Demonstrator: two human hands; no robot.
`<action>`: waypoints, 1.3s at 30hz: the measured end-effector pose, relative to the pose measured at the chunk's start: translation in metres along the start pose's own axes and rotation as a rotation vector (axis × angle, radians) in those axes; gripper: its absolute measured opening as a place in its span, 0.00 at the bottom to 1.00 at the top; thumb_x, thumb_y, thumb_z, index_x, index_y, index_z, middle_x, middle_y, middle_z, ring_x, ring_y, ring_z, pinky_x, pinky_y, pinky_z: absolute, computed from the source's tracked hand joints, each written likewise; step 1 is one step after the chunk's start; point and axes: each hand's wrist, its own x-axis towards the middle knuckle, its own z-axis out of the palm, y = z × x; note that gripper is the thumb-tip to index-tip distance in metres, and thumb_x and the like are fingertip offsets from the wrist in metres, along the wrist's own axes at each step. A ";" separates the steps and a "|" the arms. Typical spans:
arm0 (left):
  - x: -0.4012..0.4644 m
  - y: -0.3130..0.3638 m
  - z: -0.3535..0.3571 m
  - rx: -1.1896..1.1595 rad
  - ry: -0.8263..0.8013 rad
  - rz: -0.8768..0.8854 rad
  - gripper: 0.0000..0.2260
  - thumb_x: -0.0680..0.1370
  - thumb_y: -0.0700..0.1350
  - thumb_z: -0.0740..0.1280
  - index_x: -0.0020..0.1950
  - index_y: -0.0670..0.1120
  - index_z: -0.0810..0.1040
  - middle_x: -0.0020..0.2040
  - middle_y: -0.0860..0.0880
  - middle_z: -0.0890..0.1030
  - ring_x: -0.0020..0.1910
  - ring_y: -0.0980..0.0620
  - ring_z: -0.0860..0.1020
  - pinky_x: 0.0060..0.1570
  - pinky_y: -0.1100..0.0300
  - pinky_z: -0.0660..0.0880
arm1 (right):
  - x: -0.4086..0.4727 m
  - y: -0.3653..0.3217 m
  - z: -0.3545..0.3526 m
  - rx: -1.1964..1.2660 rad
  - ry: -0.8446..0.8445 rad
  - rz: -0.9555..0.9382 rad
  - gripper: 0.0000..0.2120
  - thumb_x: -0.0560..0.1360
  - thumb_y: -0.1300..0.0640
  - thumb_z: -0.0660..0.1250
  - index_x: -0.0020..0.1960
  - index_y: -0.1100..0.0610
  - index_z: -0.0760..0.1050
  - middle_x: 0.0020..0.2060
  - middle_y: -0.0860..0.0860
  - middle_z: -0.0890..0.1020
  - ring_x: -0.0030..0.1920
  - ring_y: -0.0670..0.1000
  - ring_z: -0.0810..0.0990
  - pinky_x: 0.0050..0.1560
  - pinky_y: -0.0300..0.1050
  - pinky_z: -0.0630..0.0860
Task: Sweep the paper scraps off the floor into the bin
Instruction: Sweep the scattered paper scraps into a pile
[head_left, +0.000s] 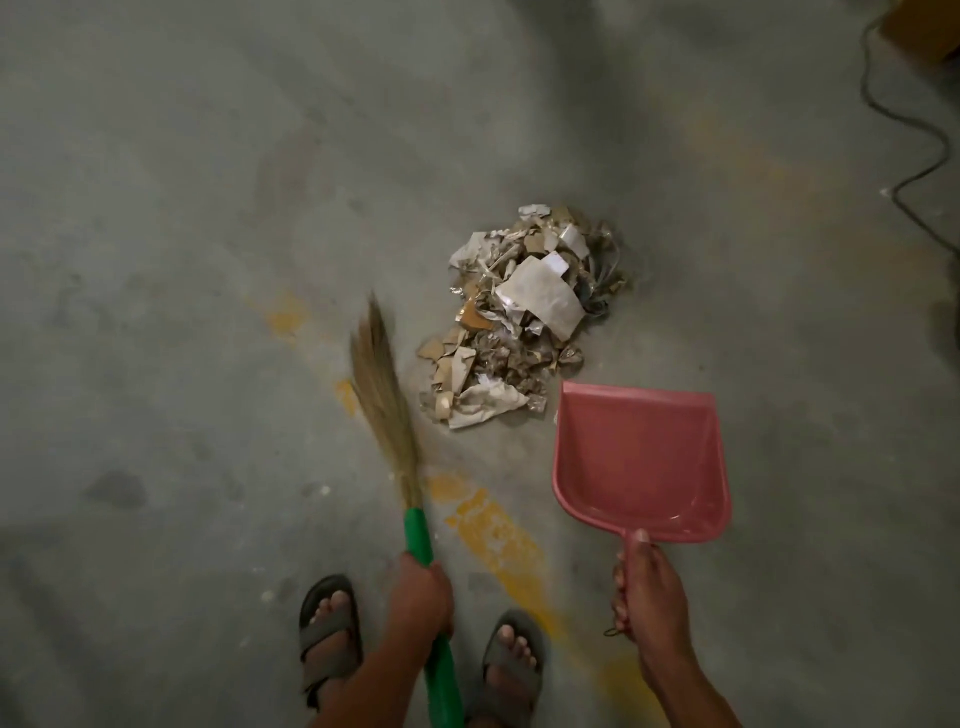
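Both hands grip tight: the left hand (421, 592) wraps the broom (384, 395) by its green handle, the right hand (647, 587) clasps the pink dustpan (641, 457) by its handle. Just beyond the pan's lip, mid-floor (182, 208), lies the scrap pile (519, 317), probably light, loose and apt to scatter, so short soft strokes would suit. No bin shows.

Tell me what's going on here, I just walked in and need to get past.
A person is sweeping up. Their left hand grips a broom by its green handle, bristles on the floor just left of a pile of paper scraps. Their right hand holds a pink dustpan at the pile's near right edge; the pan is empty. No bin is in view. A black cable lies far right.
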 end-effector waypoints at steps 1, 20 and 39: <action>-0.004 0.002 0.009 0.007 -0.019 0.017 0.16 0.88 0.47 0.59 0.70 0.38 0.69 0.63 0.35 0.80 0.57 0.37 0.81 0.55 0.51 0.75 | -0.001 0.003 -0.003 -0.004 -0.002 0.003 0.22 0.87 0.42 0.58 0.44 0.57 0.73 0.31 0.56 0.72 0.20 0.50 0.66 0.22 0.39 0.65; -0.048 0.078 0.046 -0.149 0.048 0.354 0.22 0.86 0.58 0.57 0.77 0.54 0.58 0.45 0.40 0.82 0.38 0.40 0.83 0.38 0.45 0.84 | -0.008 0.004 -0.032 0.002 0.005 0.020 0.22 0.86 0.40 0.59 0.43 0.56 0.72 0.31 0.55 0.72 0.23 0.51 0.67 0.24 0.40 0.66; 0.007 0.193 -0.027 -0.514 -0.367 0.060 0.18 0.84 0.39 0.64 0.72 0.43 0.63 0.58 0.35 0.75 0.38 0.43 0.82 0.35 0.48 0.85 | -0.005 -0.012 -0.017 -0.020 -0.024 0.064 0.25 0.84 0.37 0.60 0.42 0.57 0.73 0.30 0.53 0.73 0.24 0.51 0.69 0.24 0.42 0.66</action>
